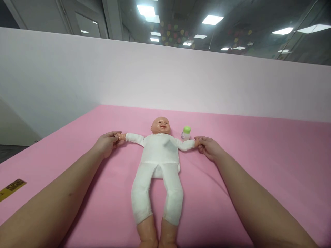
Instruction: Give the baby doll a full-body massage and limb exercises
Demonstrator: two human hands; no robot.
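A baby doll (161, 151) with a white cloth body lies on its back on the pink surface, head at the far side and feet toward me. Both its arms are stretched out sideways. My left hand (106, 144) is closed around the doll's hand on the left. On the other side, my right hand (209, 147) pinches the doll's other hand between thumb and fingers. A small clear bottle with a green cap (186, 133) stands beside the doll's head, just behind the arm that my right hand holds.
The pink tabletop (245, 179) ends at a white wall panel (181, 79) at the back. A yellow label with a dark printed pattern (12, 188) sticks near the left edge. Glass reflecting ceiling lights rises above the panel, with a door (82, 20) at upper left.
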